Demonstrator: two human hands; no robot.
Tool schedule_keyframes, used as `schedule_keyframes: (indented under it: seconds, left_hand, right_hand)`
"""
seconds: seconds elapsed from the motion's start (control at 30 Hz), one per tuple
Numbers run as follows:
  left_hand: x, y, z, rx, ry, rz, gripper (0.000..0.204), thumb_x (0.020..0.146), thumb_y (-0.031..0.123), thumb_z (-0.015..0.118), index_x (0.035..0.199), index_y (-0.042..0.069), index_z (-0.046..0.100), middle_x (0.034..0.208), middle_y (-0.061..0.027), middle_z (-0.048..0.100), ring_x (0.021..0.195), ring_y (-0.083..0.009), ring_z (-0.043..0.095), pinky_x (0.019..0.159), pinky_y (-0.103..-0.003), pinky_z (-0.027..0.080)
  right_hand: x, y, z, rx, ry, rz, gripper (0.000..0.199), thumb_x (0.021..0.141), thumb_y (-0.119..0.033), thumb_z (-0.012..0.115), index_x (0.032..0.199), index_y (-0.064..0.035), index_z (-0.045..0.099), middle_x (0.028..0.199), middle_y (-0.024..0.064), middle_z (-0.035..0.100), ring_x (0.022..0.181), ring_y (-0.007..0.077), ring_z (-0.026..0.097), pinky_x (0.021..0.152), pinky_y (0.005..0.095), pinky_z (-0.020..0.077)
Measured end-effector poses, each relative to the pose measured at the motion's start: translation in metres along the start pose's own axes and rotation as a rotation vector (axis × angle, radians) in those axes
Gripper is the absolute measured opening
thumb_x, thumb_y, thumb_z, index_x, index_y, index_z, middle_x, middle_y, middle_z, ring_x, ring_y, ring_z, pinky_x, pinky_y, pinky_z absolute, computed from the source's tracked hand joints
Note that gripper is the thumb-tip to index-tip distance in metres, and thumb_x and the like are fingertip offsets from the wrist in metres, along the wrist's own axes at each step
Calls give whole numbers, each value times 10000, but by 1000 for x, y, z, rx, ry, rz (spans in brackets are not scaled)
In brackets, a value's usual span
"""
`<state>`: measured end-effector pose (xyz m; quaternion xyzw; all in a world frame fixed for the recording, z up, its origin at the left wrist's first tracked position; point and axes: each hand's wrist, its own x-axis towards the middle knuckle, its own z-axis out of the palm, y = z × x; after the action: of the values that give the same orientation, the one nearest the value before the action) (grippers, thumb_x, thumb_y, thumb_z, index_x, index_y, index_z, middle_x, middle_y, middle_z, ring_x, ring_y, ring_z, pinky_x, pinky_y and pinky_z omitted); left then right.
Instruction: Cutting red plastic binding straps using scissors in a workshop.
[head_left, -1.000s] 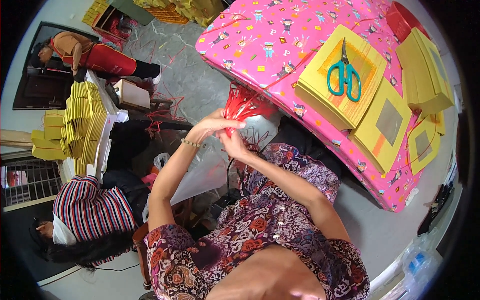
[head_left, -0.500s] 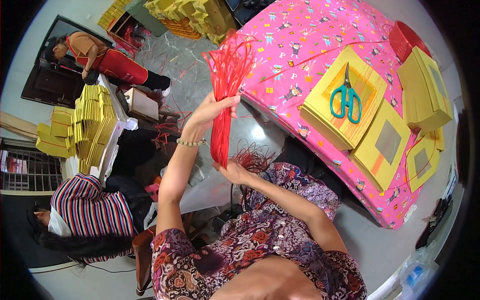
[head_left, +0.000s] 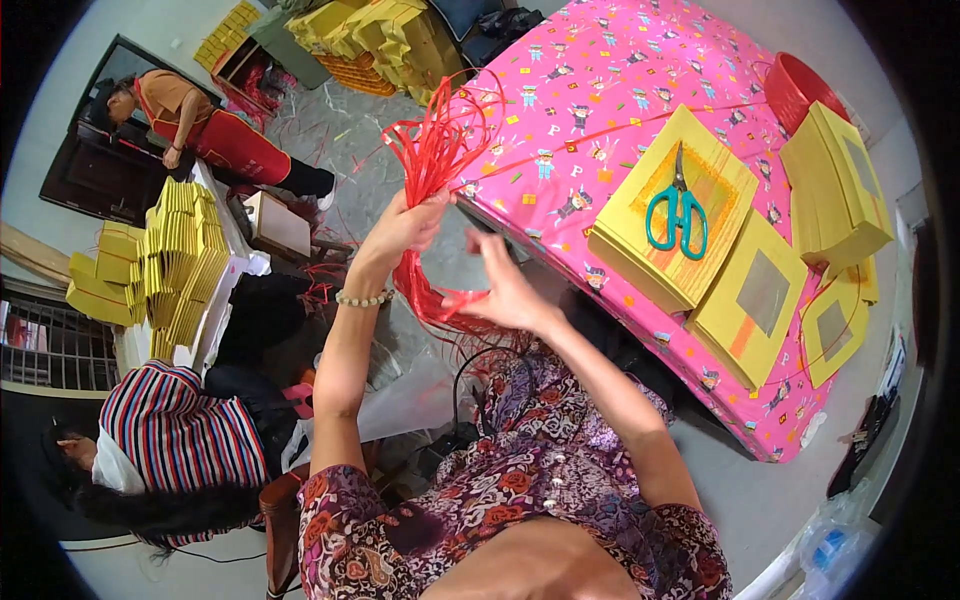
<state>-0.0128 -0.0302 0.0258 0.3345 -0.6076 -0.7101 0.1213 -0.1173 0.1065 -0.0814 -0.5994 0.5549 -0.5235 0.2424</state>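
Note:
A bundle of shiny red plastic strips is held up in front of me, its loose ends fanning out at the top in loops. My left hand, with a bead bracelet at its wrist, is closed around the middle of the bundle. Below the fist the strips curve down and to the right. There my right hand has its thumb and fingers spread apart, close beside the lower strips; its fingertips are slightly blurred. Whether the right thumb touches the strips I cannot tell.
On the right, a table with a pink printed cover carries stacked yellow paper pieces, teal-handled scissors and a red basket. Two people, one in a striped top, are by a left table with folded yellow stacks.
My right hand has let go of the bundle's lower end and opened, moving up and right. The lower strips, straight before, now bend and spread. My left hand has shifted slightly left and down.

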Motion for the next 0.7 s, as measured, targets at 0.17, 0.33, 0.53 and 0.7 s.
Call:
schedule_keyframes:
  seconds: [0.17,0.33,0.53,0.7]
  left_hand:
    - [-9,1,-13,-12,62,63,162,929,214,512,955,56,541,554,90,291,414,-22,233,388,-207,161]
    - [-15,1,-39,-75,89,156,191,915,222,538,971,40,533,553,81,308,407,-23,231,381,-205,166]
    - [-36,9,-38,-86,116,192,197,926,228,528,986,40,526,573,79,298,425,-25,256,396,-206,176]
    - [-31,-3,-29,-96,57,266,182,938,219,513,995,48,539,578,92,308,435,-24,272,402,-204,195]
  right_hand:
    - [23,-40,-71,-255,-42,14,766,657,-40,693,1316,-7,305,1103,193,410,1092,343,452,911,392,406]
    - [41,-63,-101,-549,123,54,630,687,-31,675,1233,4,362,1076,223,427,971,417,515,776,461,463]
    - [87,-18,-130,-883,449,46,268,793,-12,534,1051,23,466,964,220,448,808,379,572,655,472,484]
    - [110,-16,-134,-660,525,-76,143,841,-118,526,826,12,585,867,185,499,775,358,572,640,457,468]
